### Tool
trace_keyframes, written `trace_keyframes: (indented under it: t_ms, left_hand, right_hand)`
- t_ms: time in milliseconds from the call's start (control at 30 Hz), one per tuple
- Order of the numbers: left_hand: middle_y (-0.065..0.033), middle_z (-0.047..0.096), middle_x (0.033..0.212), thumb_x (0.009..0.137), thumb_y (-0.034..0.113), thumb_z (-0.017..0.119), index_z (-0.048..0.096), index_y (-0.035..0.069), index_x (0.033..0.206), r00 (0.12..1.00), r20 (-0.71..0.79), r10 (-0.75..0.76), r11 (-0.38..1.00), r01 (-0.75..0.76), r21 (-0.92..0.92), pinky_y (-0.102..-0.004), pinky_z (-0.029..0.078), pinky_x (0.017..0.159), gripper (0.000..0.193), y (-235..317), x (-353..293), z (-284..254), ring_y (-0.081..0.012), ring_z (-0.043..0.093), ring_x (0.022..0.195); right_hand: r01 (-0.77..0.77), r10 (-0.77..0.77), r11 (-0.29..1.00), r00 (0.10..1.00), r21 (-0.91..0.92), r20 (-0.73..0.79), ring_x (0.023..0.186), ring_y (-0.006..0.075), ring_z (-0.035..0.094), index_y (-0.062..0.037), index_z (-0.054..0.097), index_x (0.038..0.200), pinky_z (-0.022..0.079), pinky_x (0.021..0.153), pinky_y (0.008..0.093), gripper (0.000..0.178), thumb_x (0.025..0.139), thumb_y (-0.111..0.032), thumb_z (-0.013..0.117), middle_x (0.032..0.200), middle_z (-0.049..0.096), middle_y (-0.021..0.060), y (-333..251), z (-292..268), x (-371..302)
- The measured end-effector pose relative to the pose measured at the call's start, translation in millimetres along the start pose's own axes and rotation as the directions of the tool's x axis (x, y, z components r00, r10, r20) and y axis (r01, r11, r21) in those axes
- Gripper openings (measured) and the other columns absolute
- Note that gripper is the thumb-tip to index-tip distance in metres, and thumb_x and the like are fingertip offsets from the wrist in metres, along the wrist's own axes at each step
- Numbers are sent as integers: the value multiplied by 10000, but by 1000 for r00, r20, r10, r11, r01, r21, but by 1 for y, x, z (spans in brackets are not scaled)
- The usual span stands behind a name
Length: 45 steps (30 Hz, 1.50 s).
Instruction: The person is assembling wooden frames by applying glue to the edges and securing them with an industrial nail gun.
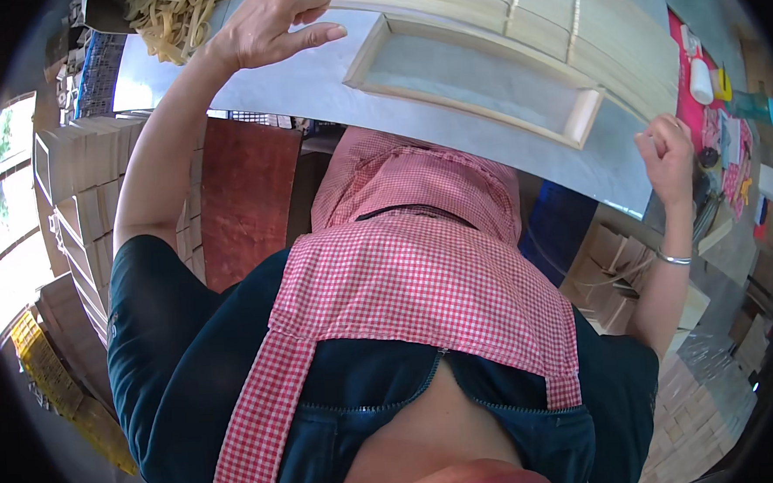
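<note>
A rectangular pale wooden frame [475, 101] lies on the light grey tabletop [309, 97], against the near side of a stack of pale wooden pieces [444, 7]. Two thin cords or bands [575, 13] run across that stack. My left hand [283, 24] hovers by the stack's left end, thumb stretched out and other fingers bent, cut off partly by the top edge; nothing shows in its grip. Beyond the frame's right end, my right hand [667, 150] is closed near the stack's right end. Whatever its curled fingers hold, if anything, is hidden.
Tan rubber bands [169, 21] fill a container at the far left. A white bottle [700, 81] and a blue-capped container [754, 108] stand at the right. Stacked wooden boxes [94, 169] rise at the left, beside a reddish board [249, 201].
</note>
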<state>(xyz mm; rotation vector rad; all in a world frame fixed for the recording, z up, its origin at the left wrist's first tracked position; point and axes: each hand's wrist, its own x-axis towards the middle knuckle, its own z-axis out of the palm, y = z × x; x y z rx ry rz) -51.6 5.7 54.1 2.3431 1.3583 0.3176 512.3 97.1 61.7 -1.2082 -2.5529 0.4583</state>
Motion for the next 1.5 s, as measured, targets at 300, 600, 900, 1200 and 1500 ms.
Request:
trace_keyframes:
  t_ms: [300,600,900,1200,1500]
  left_hand:
    - [-51,650,1082,728,611,827,623,113,1052,998,-50,42,993,-36,114,-440,422,1036,629,11,-21,40,-268,596,1053]
    - [-26,695,993,660,499,893,620,107,1070,971,-218,100,988,-71,139,-421,450,1055,629,18,-16,80,-235,670,904]
    - [-22,670,885,689,349,913,575,99,936,977,-186,-107,994,112,15,-346,509,861,488,45,-31,85,-208,644,783]
    - [-36,653,760,708,210,911,549,66,772,937,-293,-190,946,95,-309,-305,486,596,395,45,-37,99,-185,571,606]
    - [-40,659,740,735,218,907,536,51,627,767,-614,-186,963,20,-267,-304,507,613,422,34,-29,137,-170,572,620]
  right_hand:
    - [11,-32,987,991,161,130,899,236,568,-116,412,781,362,1065,436,466,721,-271,847,782,485,12,-4,41,-2]
    - [-4,17,998,974,-58,224,1118,263,618,-113,438,840,306,1142,488,510,693,-299,889,848,557,18,-39,58,-2]
    - [108,-108,994,994,-17,-7,1095,253,647,-116,438,793,321,1152,493,437,755,-202,865,774,541,21,-48,80,-28]
    - [119,-118,993,991,8,-58,1088,299,671,-85,387,696,399,1119,476,443,774,-54,822,805,615,78,-64,84,-36]
    - [160,-152,987,966,25,-209,1228,351,640,-60,337,654,442,1083,458,462,857,19,744,746,581,70,-68,109,-53]
